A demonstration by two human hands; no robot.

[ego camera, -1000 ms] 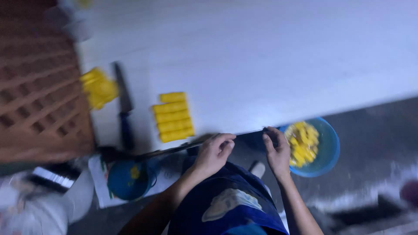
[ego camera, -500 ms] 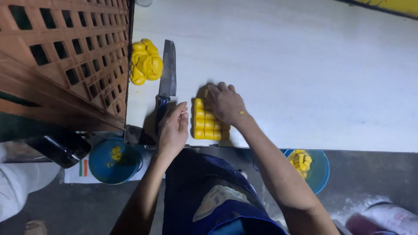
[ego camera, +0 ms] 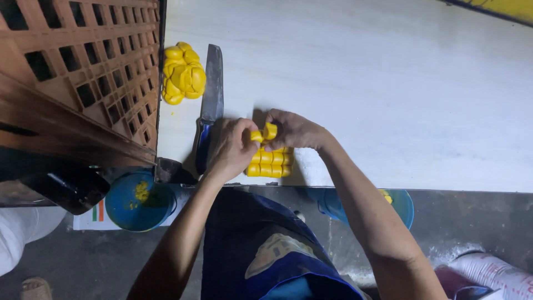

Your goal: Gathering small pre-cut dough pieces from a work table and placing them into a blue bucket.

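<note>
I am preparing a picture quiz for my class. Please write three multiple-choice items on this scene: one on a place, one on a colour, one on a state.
1. Where does the steel knife with the blue handle lie?
A. left of the hands
B. inside a bowl
C. on the floor

2. What colour are the soft dough blocks?
A. green
B. yellow
C. red

3. What are the hands doing?
A. resting apart
B. gripping the knife
C. holding a yellow piece together

Answers: 1 A, it lies on the white table; 2 B; 3 C, the left hand and right hand meet on it.
</note>
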